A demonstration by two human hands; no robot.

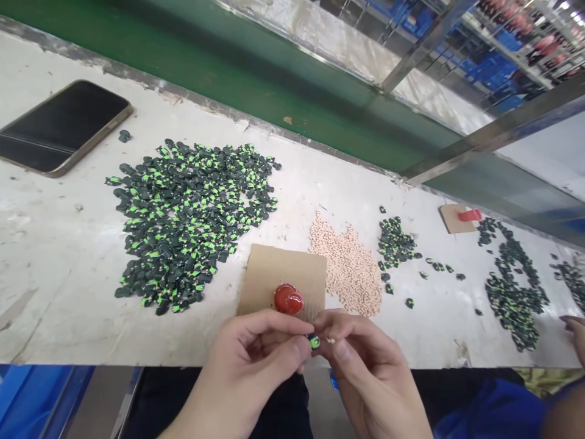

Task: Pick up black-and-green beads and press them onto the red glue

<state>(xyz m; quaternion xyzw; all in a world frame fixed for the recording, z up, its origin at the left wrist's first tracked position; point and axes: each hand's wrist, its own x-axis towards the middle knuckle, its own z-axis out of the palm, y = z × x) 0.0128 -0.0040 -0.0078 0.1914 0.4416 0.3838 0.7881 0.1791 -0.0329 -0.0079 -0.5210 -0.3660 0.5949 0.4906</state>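
Observation:
My left hand (258, 360) pinches a small black piece with a bright green patch (314, 342) between thumb and forefinger. Just to its right, my right hand (365, 356) is closed, with a tiny beige bead (331, 340) at thumb and fingertip. Bead and piece are close together; a small gap seems to part them. Beyond my fingers lies a cardboard sheet (278, 262) bearing a glossy red blob (289, 299). A heap of beige beads (345, 262) spreads to the right of the cardboard, and a large heap of black-and-green pieces (192, 213) to the left.
A phone (59, 125) lies at the far left of the white table (82, 244). Behind the table runs a green belt (274, 103). Smaller black-and-green heaps (397, 241) and another cardboard piece with red on it (454, 219) lie rightward. A co-worker's hand (578, 335) enters from the right edge.

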